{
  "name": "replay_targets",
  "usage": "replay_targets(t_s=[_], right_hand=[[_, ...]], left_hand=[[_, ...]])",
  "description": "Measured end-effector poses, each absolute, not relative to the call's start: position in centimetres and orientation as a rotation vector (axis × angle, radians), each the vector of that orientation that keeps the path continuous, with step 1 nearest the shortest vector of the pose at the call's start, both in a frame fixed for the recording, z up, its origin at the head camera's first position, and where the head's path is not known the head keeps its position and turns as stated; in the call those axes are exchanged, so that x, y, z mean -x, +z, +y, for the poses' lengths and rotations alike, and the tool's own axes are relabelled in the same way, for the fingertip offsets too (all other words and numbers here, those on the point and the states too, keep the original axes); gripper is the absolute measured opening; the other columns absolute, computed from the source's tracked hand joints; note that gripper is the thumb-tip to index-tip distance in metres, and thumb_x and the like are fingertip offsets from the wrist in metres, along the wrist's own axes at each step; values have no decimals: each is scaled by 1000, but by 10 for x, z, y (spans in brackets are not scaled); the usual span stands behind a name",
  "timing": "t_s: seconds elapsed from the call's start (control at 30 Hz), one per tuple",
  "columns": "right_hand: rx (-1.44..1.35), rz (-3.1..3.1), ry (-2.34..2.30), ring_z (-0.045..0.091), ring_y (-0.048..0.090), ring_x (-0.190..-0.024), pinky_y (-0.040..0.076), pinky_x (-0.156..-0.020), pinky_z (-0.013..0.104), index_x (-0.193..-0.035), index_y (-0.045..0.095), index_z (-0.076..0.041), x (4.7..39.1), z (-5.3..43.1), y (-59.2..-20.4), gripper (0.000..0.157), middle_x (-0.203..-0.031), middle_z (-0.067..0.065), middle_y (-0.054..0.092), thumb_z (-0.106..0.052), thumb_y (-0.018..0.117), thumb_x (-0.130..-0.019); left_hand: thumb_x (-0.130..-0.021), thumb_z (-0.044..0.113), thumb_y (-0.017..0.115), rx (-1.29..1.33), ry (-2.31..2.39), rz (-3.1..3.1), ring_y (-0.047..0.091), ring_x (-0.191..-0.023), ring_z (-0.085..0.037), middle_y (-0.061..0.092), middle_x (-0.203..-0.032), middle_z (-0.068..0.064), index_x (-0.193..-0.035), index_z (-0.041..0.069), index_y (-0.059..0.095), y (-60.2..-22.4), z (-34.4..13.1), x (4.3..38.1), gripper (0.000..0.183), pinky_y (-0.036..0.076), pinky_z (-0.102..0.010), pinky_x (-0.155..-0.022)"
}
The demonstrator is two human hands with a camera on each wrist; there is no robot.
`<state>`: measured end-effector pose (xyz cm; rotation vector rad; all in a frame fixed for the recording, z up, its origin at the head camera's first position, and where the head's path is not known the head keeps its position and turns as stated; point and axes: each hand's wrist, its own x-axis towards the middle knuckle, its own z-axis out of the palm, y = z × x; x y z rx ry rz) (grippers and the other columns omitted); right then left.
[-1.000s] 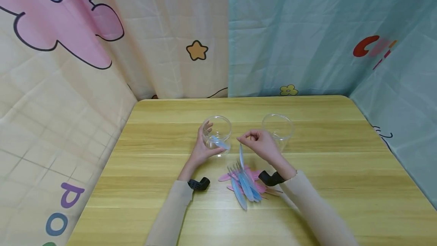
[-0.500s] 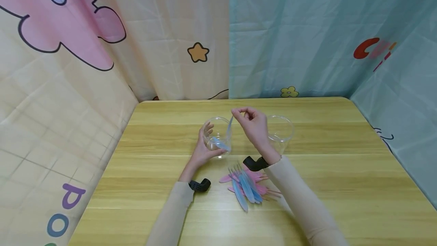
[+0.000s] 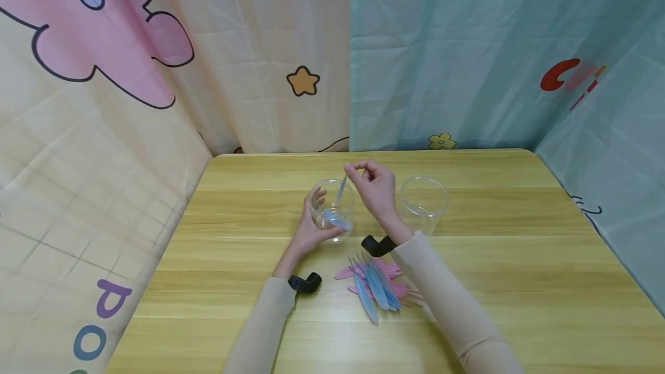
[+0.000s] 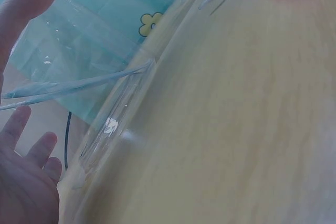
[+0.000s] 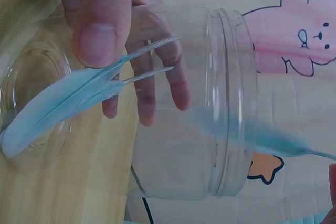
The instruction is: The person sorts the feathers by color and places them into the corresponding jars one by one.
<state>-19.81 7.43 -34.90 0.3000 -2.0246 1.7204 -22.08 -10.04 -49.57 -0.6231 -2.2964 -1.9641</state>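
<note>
Head view: wooden table [image 3: 208,293] runs off the bottom edge. Clear jar [image 5: 176,156] is near the middle, second jar [image 3: 425,212] at its 3 o'clock, base hard to make out. Feather pile [image 3: 377,287] at 5. Left hand [image 3: 309,228] is curved wide around the first jar. Right hand [image 3: 375,189] at 2 o'clock, thumb and finger pinched closed on one feather [image 3: 340,190], tip inside the rim; right wrist cam barely catches that hand. More blue feathers [image 5: 63,100] inside.

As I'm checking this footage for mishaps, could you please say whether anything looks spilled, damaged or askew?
Nothing stands out: the left hand holds a clear jar upright, the right hand pinches a blue feather at its mouth, the second jar stands upright, and the feather pile looks undamaged.
</note>
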Motion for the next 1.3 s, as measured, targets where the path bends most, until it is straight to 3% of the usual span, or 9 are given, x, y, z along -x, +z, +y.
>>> replay_targets(t_s=[0.47, 0.67, 0.77, 0.87, 1.0, 1.13, 1.3], right_hand=[[-184, -2180, 1740, 7, 30, -46, 27, -49, 24, -89, 68, 5, 188, 91, -356, 21, -54, 4, 37, -15, 70, -87], [-246, -2316, 1796, 10, 30, -48, 26, -49, 25, -92, 67, 5, 179, 103, -363, 20, -55, 2, 36, -15, 69, -88], [-262, -2408, 1827, 10, 29, -48, 27, -50, 25, -93, 68, 5, 176, 110, -368, 21, -54, 0, 35, -16, 68, -89], [-293, -2514, 1818, 11, 29, -49, 26, -49, 25, -89, 69, -2, 181, 120, -389, 25, -53, -1, 34, -26, 68, -89], [-349, -2654, 1771, 12, 29, -49, 24, -47, 26, -84, 69, -7, 189, 131, -418, 30, -53, -2, 34, -37, 69, -87], [-387, -2836, 1674, 12, 30, -51, 25, -48, 26, -85, 68, -3, 187, 138, -424, 35, -54, -4, 35, -39, 69, -86], [-560, -3090, 1353, 11, 35, -52, 28, -48, 26, -79, 68, -8, 185, 141, -433, 32, -57, -5, 42, -39, 69, -85]], left_hand=[[-66, 18, 88, 641, -1957, -2289, 29, -133, -28, 30, -147, -2, -148, 37, 16, -492, -99, 222, 111, 28, -54, -104], [-67, 10, 87, 655, -1959, -2298, 26, -134, -34, 27, -149, -10, -150, 29, 14, -491, -100, 222, 112, 27, -56, -103], [-69, 16, 86, 670, -1943, -2301, 26, -134, -38, 26, -148, -13, -150, 26, 13, -488, -99, 220, 110, 29, -58, -102], [-70, 14, 86, 672, -1950, -2310, 25, -134, -40, 25, -148, -16, -151, 22, 12, -482, -99, 214, 109, 29, -57, -102], [-68, 8, 86, 642, -1978, -2311, 25, -135, -35, 25, -149, -12, -151, 26, 12, -487, -100, 216, 112, 28, -55, -103], [-66, 13, 88, 627, -1973, -2296, 28, -134, -28, 28, -148, -4, -149, 35, 15, -496, -100, 221, 113, 29, -55, -103], [-66, 17, 88, 640, -1950, -2288, 29, -133, -28, 29, -147, -2, -148, 38, 16, -497, -100, 221, 112, 29, -56, -102]])
